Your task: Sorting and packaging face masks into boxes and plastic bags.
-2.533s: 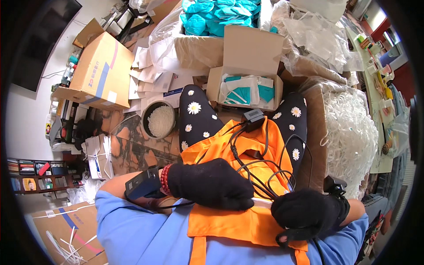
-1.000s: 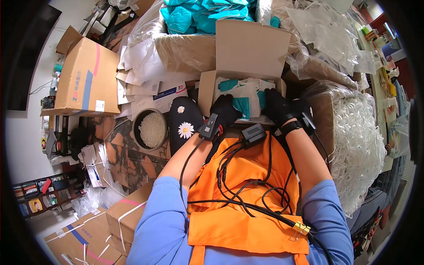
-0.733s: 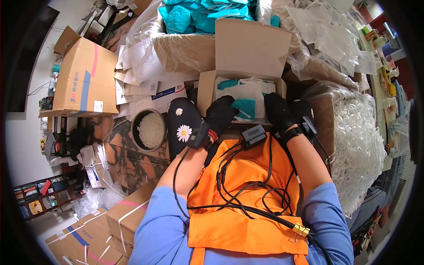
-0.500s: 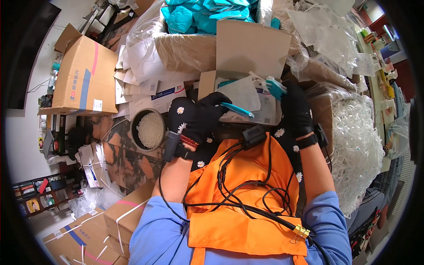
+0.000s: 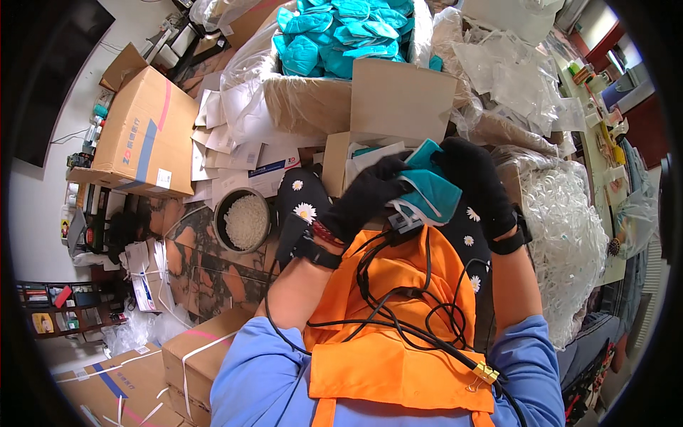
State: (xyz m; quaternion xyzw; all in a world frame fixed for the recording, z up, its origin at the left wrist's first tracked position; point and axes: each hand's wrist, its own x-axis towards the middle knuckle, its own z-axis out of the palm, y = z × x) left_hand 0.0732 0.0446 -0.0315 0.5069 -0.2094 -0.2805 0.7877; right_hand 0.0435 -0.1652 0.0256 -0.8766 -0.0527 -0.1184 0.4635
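Above my lap, teal folded face masks (image 5: 435, 193) are held between my two black-gloved hands. My left hand (image 5: 376, 191) grips their left side, its fingers pinched at the edge. My right hand (image 5: 478, 178) closes round their upper right; its fingertips are partly hidden. White edging shows along the lower rim of the masks. Just beyond my hands stands a small open carton (image 5: 336, 160) with its lid flap (image 5: 402, 99) raised. White sheets and a bit of teal show inside it, partly covered by my hands.
A plastic-lined box (image 5: 306, 103) piled with teal masks (image 5: 341, 35) stands at the far side. To the right is a box of translucent looped straps (image 5: 562, 242). A round tub (image 5: 219, 220) of small white bits sits left. Cartons (image 5: 153, 135) and black cables (image 5: 398, 327) lie around me.
Both hands have come together and nearer to me. The teal masks, held apart in separate hands before, now sit together and spread wider between them.
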